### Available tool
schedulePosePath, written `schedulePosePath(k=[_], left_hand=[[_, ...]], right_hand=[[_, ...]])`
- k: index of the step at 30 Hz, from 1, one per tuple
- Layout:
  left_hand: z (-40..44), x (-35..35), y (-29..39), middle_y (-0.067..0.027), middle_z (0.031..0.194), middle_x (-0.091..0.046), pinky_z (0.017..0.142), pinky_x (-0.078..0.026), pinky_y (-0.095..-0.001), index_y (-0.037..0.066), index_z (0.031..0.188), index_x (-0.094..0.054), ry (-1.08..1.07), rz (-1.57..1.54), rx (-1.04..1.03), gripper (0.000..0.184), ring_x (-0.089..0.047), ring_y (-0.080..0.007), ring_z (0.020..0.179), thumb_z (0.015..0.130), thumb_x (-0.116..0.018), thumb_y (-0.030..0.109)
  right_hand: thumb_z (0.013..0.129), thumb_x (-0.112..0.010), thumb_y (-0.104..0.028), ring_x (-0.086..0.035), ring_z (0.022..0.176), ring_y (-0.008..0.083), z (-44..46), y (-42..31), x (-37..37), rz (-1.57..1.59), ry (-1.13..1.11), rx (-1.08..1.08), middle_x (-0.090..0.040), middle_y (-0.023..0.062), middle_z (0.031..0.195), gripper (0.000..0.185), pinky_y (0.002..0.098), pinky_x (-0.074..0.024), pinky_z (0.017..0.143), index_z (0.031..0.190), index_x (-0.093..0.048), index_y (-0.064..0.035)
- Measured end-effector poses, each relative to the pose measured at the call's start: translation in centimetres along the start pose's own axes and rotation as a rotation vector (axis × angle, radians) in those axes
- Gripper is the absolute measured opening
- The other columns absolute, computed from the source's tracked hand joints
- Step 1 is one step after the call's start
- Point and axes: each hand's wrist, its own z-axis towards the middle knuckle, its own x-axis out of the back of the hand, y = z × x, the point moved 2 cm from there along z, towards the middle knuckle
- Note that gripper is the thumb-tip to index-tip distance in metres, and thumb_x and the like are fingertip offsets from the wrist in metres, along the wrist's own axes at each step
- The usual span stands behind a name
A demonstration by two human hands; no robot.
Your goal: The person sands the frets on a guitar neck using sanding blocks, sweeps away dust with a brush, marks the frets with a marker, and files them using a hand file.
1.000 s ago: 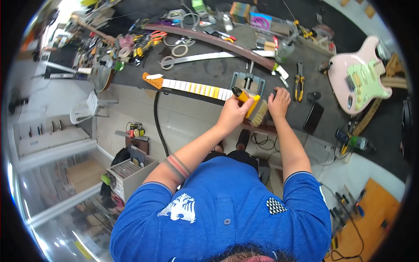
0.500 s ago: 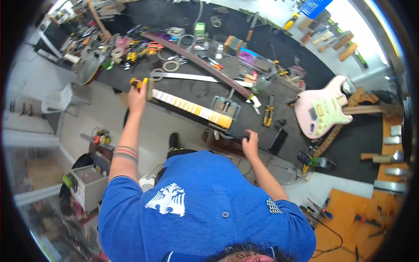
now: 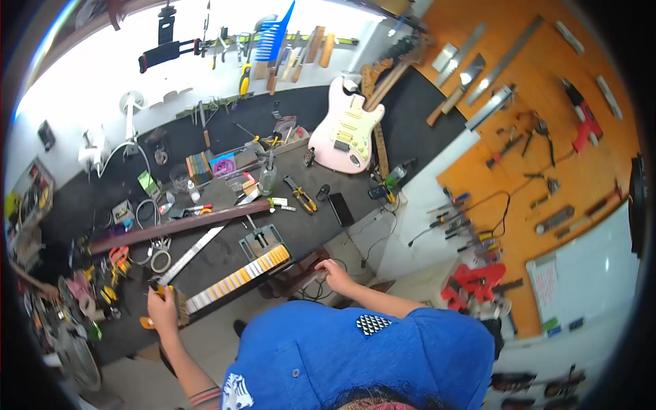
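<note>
Brush (image 3: 180,305) in left hand (image 3: 162,313) shows straight bristles (image 3: 183,311) beside striped neck (image 3: 234,281).

A long guitar neck (image 3: 231,281), its fingerboard banded in white and yellow strips, lies face up with one end at the grey metal vise (image 3: 261,240) and its orange wooden headstock (image 3: 146,322) well left of it. A yellow-handled brush with tan bristles (image 3: 182,307), also well left of the vise, stands over the neck between strips and headstock.

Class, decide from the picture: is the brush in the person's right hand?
No: the left hand holds the brush, while the right hand is well apart from it.
</note>
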Motion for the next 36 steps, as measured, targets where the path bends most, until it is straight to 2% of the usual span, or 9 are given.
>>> schedulePosePath(k=[3,8,11,15,17,20,27,31,36], left_hand=[[1.5,1.4,6.7,-0.0187,0.106,-0.068,0.088,-0.052,-0.0455,0.003,0.111,-0.067,-0.089,-0.114,-0.167,0.014,-0.066,-0.0401,0.100,0.097,-0.067,0.008],[4.2,-2.4,6.0,-0.0156,0.103,-0.071,0.080,-0.055,-0.0488,0.006,0.110,-0.065,-0.132,0.076,-0.469,0.030,-0.069,-0.0416,0.096,0.081,-0.068,-0.001],[6.6,-6.7,2.1,-0.0145,0.093,-0.067,0.072,-0.054,-0.0492,0.008,0.108,-0.066,-0.119,0.350,-0.516,0.024,-0.069,-0.0387,0.084,0.085,-0.066,0.000],[10.3,-9.8,-0.9,-0.0168,0.115,-0.066,0.085,-0.057,-0.0499,0.008,0.127,-0.066,-0.062,0.565,-0.271,0.042,-0.069,-0.0374,0.103,0.087,-0.064,-0.002],[10.2,-10.2,1.0,-0.0196,0.121,-0.066,0.095,-0.056,-0.0499,0.005,0.133,-0.063,-0.016,0.476,-0.338,0.047,-0.066,-0.0394,0.111,0.086,-0.064,-0.004],[8.0,-10.9,4.6,-0.0197,0.125,-0.065,0.104,-0.052,-0.0496,0.003,0.134,-0.061,-0.255,0.314,-0.160,0.046,-0.062,-0.0406,0.119,0.088,-0.067,0.001],[-2.0,-10.5,5.8,-0.0165,0.124,-0.067,0.103,-0.050,-0.0489,0.006,0.126,-0.067,-0.418,0.305,0.030,0.036,-0.061,-0.0391,0.121,0.090,-0.070,0.006],[-6.7,-9.0,5.3,-0.0150,0.120,-0.070,0.102,-0.052,-0.0497,0.006,0.120,-0.071,-0.439,0.316,0.148,0.029,-0.063,-0.0370,0.119,0.092,-0.069,0.008],[-8.2,-8.7,8.0,-0.0167,0.120,-0.070,0.103,-0.052,-0.0497,0.005,0.123,-0.070,-0.486,0.291,0.269,0.030,-0.064,-0.0386,0.120,0.094,-0.068,0.009]], right_hand=[[0.096,-0.042,0.008,-0.066,0.084,0.0196,-1.8,-2.4,-3.1,-0.040,0.018,-0.058,-0.063,0.0113,0.110,0.034,0.0341,-0.0552,0.081,0.122,-0.063,0.0008],[0.100,-0.042,0.004,-0.065,0.079,0.0170,2.6,-6.2,-7.5,0.305,-0.197,-0.245,-0.066,0.0116,0.103,0.030,0.0347,-0.0551,0.076,0.122,-0.063,0.0006],[0.099,-0.043,0.005,-0.068,0.086,0.0170,6.2,-9.5,-9.6,0.275,-0.168,-0.055,-0.067,0.0126,0.108,0.032,0.0341,-0.0557,0.084,0.124,-0.063,0.0002],[0.098,-0.049,0.006,-0.069,0.101,0.0266,11.6,-10.8,-10.0,0.121,-0.239,0.113,-0.067,0.0147,0.112,0.028,0.0383,-0.0550,0.095,0.120,-0.065,0.0013],[0.098,-0.051,0.005,-0.069,0.104,0.0285,14.0,-10.4,-9.0,0.112,-0.287,0.095,-0.068,0.0159,0.112,0.026,0.0394,-0.0546,0.097,0.119,-0.065,0.0011],[0.097,-0.053,0.003,-0.069,0.104,0.0264,17.9,-7.2,-7.3,0.145,-0.263,0.010,-0.069,0.0155,0.112,0.024,0.0382,-0.0550,0.096,0.116,-0.067,0.0005],[0.098,-0.060,-0.008,-0.069,0.108,0.0389,29.6,-6.6,-6.6,-0.177,-0.230,0.162,-0.072,0.0175,0.114,0.015,0.0461,-0.0553,0.092,0.111,-0.068,-0.0051],[0.096,-0.060,-0.009,-0.068,0.103,0.0412,36.3,-11.3,-12.6,-0.326,-0.257,0.496,-0.068,0.0165,0.107,0.011,0.0525,-0.0543,0.088,0.106,-0.066,-0.0063],[0.098,-0.061,-0.018,-0.075,0.102,0.0414,45.1,-15.4,-22.9,-0.671,-0.397,0.497,-0.077,0.0218,0.107,0.018,0.0557,-0.0589,0.087,0.105,-0.070,-0.0052]])
